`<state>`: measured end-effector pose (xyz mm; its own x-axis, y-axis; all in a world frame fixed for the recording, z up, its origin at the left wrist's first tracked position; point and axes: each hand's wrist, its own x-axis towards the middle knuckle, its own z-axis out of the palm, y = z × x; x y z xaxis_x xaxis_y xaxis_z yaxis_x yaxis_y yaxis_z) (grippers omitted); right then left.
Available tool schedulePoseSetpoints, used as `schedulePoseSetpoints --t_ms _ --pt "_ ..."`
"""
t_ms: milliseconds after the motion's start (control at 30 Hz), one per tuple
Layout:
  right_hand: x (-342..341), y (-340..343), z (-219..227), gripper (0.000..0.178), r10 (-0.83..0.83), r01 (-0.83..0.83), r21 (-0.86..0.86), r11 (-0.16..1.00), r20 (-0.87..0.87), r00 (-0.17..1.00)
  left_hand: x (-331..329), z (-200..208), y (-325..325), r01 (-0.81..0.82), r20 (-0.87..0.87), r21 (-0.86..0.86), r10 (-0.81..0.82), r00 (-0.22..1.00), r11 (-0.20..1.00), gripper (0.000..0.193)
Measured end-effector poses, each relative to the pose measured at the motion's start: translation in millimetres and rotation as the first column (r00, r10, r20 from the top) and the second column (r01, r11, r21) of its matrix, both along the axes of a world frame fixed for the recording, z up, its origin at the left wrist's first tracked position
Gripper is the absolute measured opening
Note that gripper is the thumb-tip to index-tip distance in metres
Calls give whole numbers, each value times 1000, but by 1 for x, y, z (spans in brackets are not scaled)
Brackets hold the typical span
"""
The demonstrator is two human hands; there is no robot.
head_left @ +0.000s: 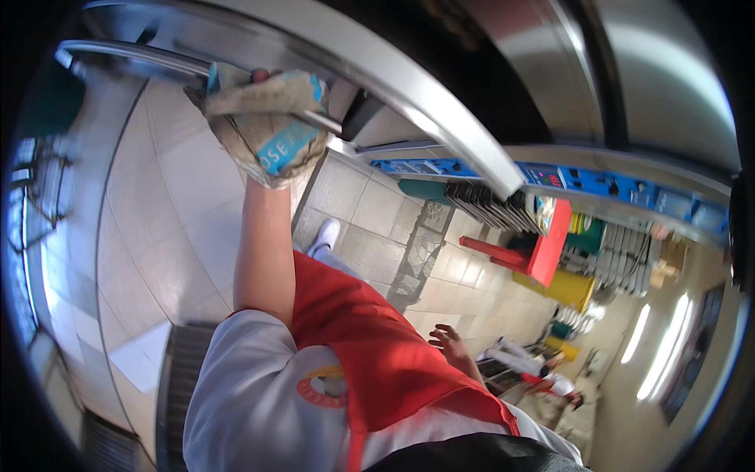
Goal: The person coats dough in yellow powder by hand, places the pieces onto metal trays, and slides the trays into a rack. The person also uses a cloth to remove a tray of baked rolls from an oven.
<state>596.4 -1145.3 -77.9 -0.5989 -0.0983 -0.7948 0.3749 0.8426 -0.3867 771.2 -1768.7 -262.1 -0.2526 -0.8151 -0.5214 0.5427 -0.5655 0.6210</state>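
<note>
My left hand [259,75] is wrapped in a crumpled brown paper sack [299,93] with blue print. Through the sack it grips the long metal handle bar [134,53] of a steel oven door [377,59]; only a fingertip shows past the paper, and the other fingers are hidden. That arm is stretched out straight to the bar. My right hand [447,343] hangs at my side beside the red apron [377,330], fingers apart and holding nothing.
The door stands ajar by the dark oven opening [495,86]. A blue control strip [605,185] runs along the steel front. Beyond are stacked dark trays [487,206], a red stand [546,252] and a yellow bin [562,289]. A co-worker [562,387] is farther back.
</note>
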Motion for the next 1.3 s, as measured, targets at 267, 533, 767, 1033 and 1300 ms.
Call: schedulePoseSetpoints --t_ms 267,533,767,1033,1300 --pt "-56 51 -24 41 -289 256 -266 929 -93 953 -102 183 -134 -119 -238 -214 66 969 970 47" --pt "-25 207 -159 32 -707 705 -216 676 79 702 -208 192 150 -9 386 -638 330 861 770 57" --pt "-142 336 -138 29 -701 596 -370 713 -364 613 -533 290 371 322 316 -947 130 940 -22 33" --pt "-346 405 -66 39 -800 576 -556 600 -403 445 -811 310 383 498 224 -588 463 858 -638 39" --pt "-553 536 -4 35 -785 571 -561 599 -553 280 -966 163 781 606 736 -671 -483 474 -427 36"
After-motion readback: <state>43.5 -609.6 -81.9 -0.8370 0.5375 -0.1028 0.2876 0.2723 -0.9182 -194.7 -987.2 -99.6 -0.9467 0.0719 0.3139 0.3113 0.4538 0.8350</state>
